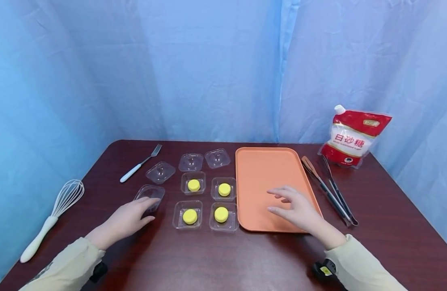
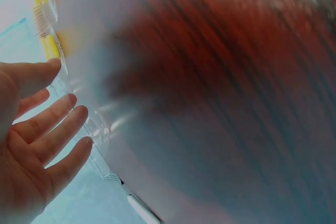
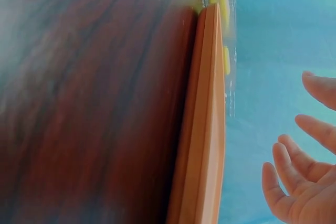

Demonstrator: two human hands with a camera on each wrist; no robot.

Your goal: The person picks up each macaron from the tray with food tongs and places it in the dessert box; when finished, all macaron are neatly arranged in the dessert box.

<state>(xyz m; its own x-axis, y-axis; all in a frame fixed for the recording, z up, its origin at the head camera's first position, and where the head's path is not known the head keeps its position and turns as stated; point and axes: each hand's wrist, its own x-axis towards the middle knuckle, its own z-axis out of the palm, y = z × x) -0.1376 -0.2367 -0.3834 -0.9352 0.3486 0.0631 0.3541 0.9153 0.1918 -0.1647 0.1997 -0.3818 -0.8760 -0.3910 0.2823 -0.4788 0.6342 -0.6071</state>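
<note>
My left hand [image 1: 126, 218] reaches beside a clear plastic container [image 1: 153, 192] at the left, its fingers partly covering it. In the left wrist view the fingers [image 2: 63, 124] are spread and hold nothing; whether they touch the container cannot be told. Several clear square boxes stand in the middle, each with a yellow macaron-like round [image 1: 189, 216] inside. Behind them lie three clear lids [image 1: 191, 162] with domed centres. Over the orange tray [image 1: 267, 173] hovers my right hand [image 1: 296, 208], fingers loosely extended with nothing in them.
A whisk [image 1: 56, 212] and a fork [image 1: 141, 163] lie on the left. Right of the tray are tongs [image 1: 330, 190], with a red and white bag of sugar [image 1: 350, 139] behind them. A blue curtain [image 1: 208, 72] hangs behind the dark table [image 1: 216, 262].
</note>
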